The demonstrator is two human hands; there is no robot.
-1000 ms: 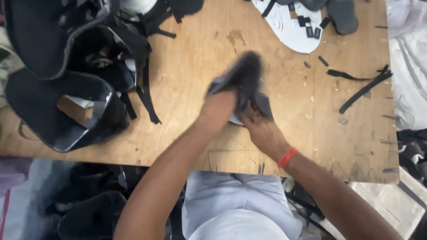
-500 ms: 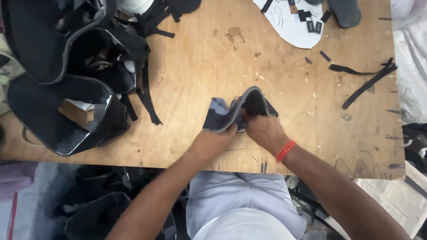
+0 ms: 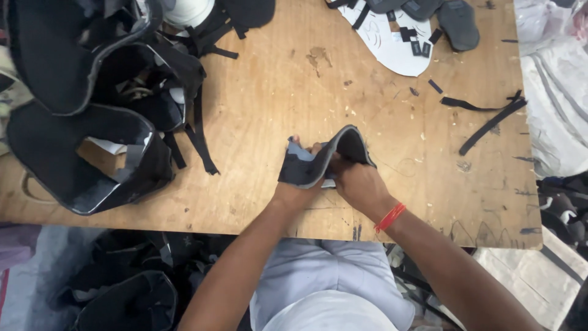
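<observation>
Fabric piece (image 3: pixel 318 162), dark grey-black and curved like a folded panel, sits just below the middle of the frame on the wooden table (image 3: pixel 275 92), near its front edge. Its long axis runs from lower left to upper right: the left end hangs down by the left hand (image 3: pixel 295 184), and the upper edge arches up to a rounded tip pointing toward the upper right. A lighter grey lining shows along the fold.

Both hands grasp this one piece. The left hand pinches its lower left end, one fingertip showing above the cloth. The right hand (image 3: pixel 358 182) grips the right half from beneath, fingers curled into the fold; a red thread band (image 3: pixel 390 217) circles that wrist.

In the upper left lies a heap of black bag shells with straps (image 3: pixel 92 104); I make out about three shells, though they overlap and the count is unsure. At the top right lies one white paper pattern (image 3: pixel 392 46) with several small black cut bits on it, and one dark grey oval pad (image 3: pixel 459 24) beside it. Two long black strips (image 3: pixel 490 116) cross near the right edge. More black pieces (image 3: pixel 122 294) lie on the floor at the lower left.
</observation>
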